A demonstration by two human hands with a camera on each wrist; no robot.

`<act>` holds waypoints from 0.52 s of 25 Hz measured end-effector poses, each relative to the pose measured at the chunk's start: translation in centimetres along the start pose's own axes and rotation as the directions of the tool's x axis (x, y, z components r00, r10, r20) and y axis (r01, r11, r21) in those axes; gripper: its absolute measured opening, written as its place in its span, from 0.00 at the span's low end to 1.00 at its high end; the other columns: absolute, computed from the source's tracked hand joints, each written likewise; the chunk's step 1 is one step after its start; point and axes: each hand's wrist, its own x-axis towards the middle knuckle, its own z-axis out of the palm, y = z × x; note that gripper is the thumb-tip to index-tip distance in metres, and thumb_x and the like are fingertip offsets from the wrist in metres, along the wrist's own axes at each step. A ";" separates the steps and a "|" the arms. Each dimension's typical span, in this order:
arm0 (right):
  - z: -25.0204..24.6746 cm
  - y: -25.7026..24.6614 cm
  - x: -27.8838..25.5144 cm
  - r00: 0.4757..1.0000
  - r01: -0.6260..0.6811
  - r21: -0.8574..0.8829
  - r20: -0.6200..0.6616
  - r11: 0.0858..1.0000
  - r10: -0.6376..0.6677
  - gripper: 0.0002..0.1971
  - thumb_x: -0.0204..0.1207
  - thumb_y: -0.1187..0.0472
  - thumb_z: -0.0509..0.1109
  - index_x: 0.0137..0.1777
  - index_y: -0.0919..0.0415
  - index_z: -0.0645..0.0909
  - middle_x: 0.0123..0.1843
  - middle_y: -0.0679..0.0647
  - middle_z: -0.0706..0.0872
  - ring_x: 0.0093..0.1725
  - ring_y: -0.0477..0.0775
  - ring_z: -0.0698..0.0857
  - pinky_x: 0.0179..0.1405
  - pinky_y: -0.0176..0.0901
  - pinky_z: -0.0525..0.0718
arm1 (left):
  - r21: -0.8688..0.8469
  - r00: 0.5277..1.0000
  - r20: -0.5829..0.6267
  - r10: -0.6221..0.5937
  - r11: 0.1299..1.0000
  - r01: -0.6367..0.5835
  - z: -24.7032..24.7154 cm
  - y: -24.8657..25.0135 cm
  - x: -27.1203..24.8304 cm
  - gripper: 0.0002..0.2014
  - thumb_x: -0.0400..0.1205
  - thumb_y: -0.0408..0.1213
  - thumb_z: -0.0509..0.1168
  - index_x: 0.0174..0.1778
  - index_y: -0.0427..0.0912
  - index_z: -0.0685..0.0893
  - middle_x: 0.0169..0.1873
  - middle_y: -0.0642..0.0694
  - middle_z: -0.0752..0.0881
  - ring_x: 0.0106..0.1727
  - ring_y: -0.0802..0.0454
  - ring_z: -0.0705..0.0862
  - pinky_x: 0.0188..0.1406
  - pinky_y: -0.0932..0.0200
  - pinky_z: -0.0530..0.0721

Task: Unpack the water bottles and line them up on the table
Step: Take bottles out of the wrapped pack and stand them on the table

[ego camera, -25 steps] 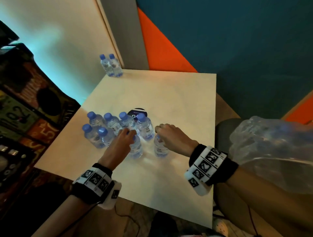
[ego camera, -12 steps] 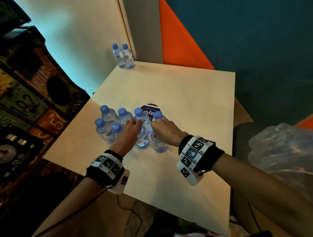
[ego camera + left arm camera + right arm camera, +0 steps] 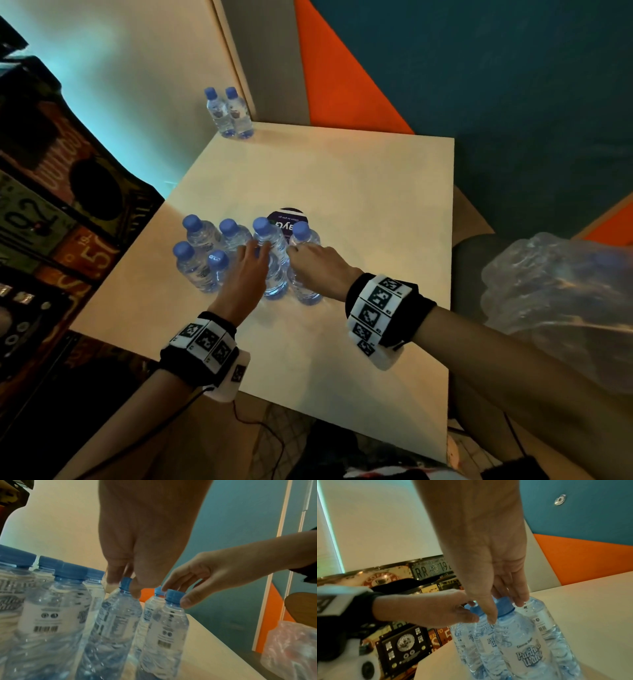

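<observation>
Several clear water bottles with blue caps (image 3: 202,260) stand bunched at the left-middle of the cream table (image 3: 342,178). My left hand (image 3: 251,253) (image 3: 125,586) pinches the cap of one upright bottle (image 3: 275,277) (image 3: 113,622) at the cluster's near right. Beside it, my right hand (image 3: 296,251) (image 3: 503,609) pinches the cap of another bottle (image 3: 305,291) (image 3: 518,642). Both bottles stand on the table, touching each other. Two more bottles (image 3: 229,113) stand side by side at the far left corner.
A dark round sticker (image 3: 287,216) lies on the table just behind the cluster. Crumpled clear plastic wrap (image 3: 548,294) sits on a seat off the table's right edge. A dark decorated wall (image 3: 51,222) runs along the left side.
Both hands have slid their two bottles away from me, up against the cluster. The head view has shifted slightly.
</observation>
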 end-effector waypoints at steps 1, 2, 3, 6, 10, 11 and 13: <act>-0.1 0.3 -0.7 1.000 -0.006 0.037 -0.018 0.999 0.007 0.14 0.80 0.71 0.59 0.64 0.70 0.71 0.63 0.65 0.81 0.62 0.67 0.81 0.40 0.50 0.69 | 0.020 0.999 -0.037 -0.014 1.000 0.014 -0.2 0.5 -0.5 0.34 0.74 0.19 0.65 0.77 0.33 0.62 0.71 0.26 0.71 0.66 0.28 0.73 0.60 0.39 0.81; -0.1 0.8 -1.8 0.999 -0.014 0.062 -0.032 0.998 0.016 0.14 0.79 0.71 0.60 0.64 0.70 0.71 0.63 0.65 0.81 0.62 0.67 0.81 0.39 0.50 0.69 | 0.029 0.997 -0.076 -0.008 1.000 0.010 -0.4 1.5 -0.9 0.36 0.76 0.22 0.65 0.79 0.34 0.58 0.74 0.27 0.67 0.70 0.29 0.70 0.65 0.39 0.79; -0.1 1.4 -3.1 0.999 -0.021 0.076 -0.042 0.997 0.024 0.14 0.79 0.70 0.61 0.64 0.69 0.71 0.62 0.65 0.81 0.61 0.67 0.80 0.38 0.50 0.69 | 0.030 0.994 -0.111 0.019 0.999 -0.015 -0.7 2.7 -1.4 0.35 0.77 0.23 0.63 0.79 0.34 0.57 0.75 0.28 0.66 0.72 0.31 0.69 0.69 0.39 0.76; 0.9 4.4 -8.4 0.999 -0.044 0.063 -0.006 0.997 0.045 0.12 0.79 0.68 0.62 0.62 0.66 0.73 0.59 0.64 0.82 0.57 0.68 0.82 0.36 0.51 0.71 | -0.001 0.970 -0.111 0.218 0.976 -0.219 -0.8 7.7 -3.1 0.27 0.76 0.20 0.55 0.73 0.36 0.64 0.71 0.32 0.73 0.69 0.36 0.72 0.69 0.42 0.78; 3.6 9.1 -16.6 0.975 -0.175 0.056 0.149 0.983 0.165 0.10 0.81 0.65 0.60 0.60 0.64 0.74 0.58 0.63 0.83 0.56 0.68 0.83 0.40 0.56 0.78 | -0.128 0.866 -0.109 0.487 0.858 -0.498 1.2 15.2 -3.8 0.22 0.74 0.24 0.62 0.64 0.41 0.75 0.59 0.40 0.80 0.59 0.46 0.73 0.55 0.51 0.85; 4.3 10.4 -18.7 0.956 -0.245 0.081 0.188 0.966 0.227 0.10 0.82 0.64 0.60 0.61 0.64 0.75 0.59 0.64 0.83 0.58 0.68 0.83 0.46 0.57 0.81 | -0.143 0.826 -0.081 0.558 0.814 -0.564 1.8 17.5 -3.8 0.20 0.74 0.26 0.62 0.62 0.42 0.76 0.57 0.42 0.82 0.57 0.48 0.74 0.54 0.53 0.85; 5.6 13.3 -23.0 0.899 -0.396 0.156 0.266 0.905 0.348 0.12 0.81 0.64 0.60 0.61 0.66 0.77 0.61 0.65 0.83 0.61 0.67 0.83 0.57 0.58 0.82 | -0.163 0.730 -0.011 0.683 0.719 -0.676 3.2 22.4 -3.5 0.14 0.75 0.29 0.63 0.56 0.43 0.79 0.53 0.44 0.84 0.54 0.49 0.79 0.52 0.55 0.87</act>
